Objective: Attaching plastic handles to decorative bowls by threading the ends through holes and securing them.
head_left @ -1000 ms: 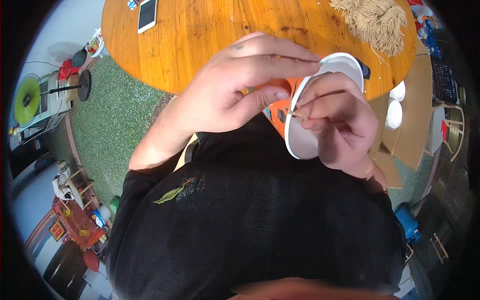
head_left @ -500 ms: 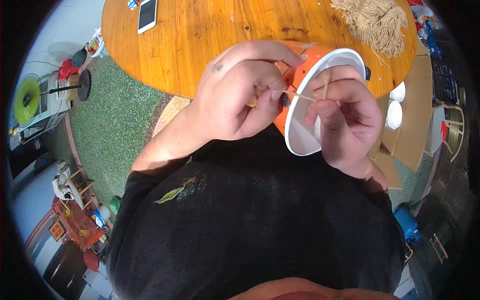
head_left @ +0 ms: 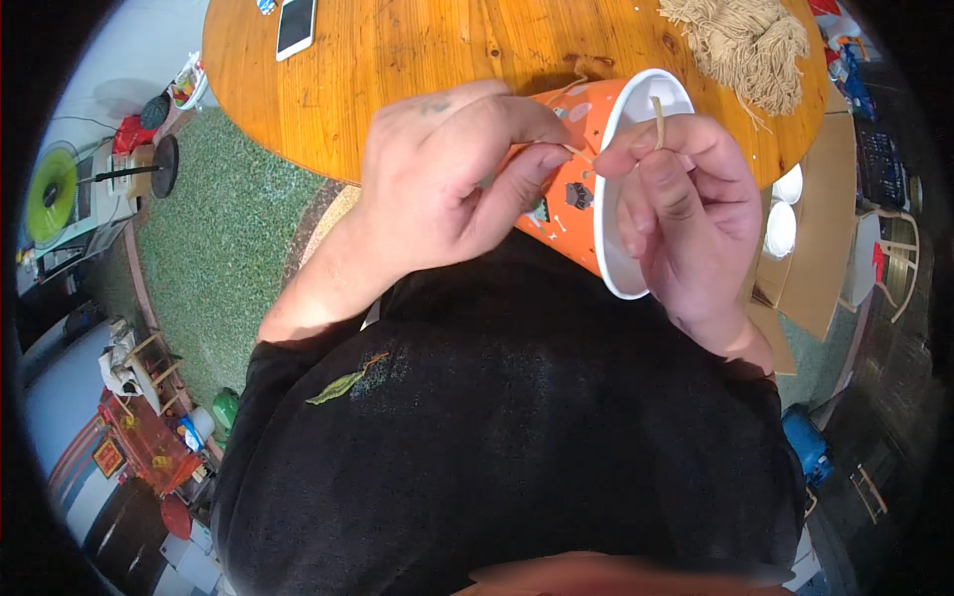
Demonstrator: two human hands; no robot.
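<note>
To do this well, keep the twine (head_left: 658, 117) taut w/ short pulls and the cup (head_left: 571, 194) steadied against the body so the hole in its wall doesn't tear. L hand (head_left: 447, 189) wraps the cup's outside, pinching twine at the wall; R hand (head_left: 686, 204) pinches the free end at the rim, so hands are close together. Cup is held above the table (head_left: 417, 70) edge, on its side, long axis roughly left-right, mouth to the person's right; I think twine passes through the wall, but it's too thin to be sure.

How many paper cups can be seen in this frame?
1: an orange paper cup with a white inside, held on its side between the left hand and the right hand. Others may be hidden.
</note>
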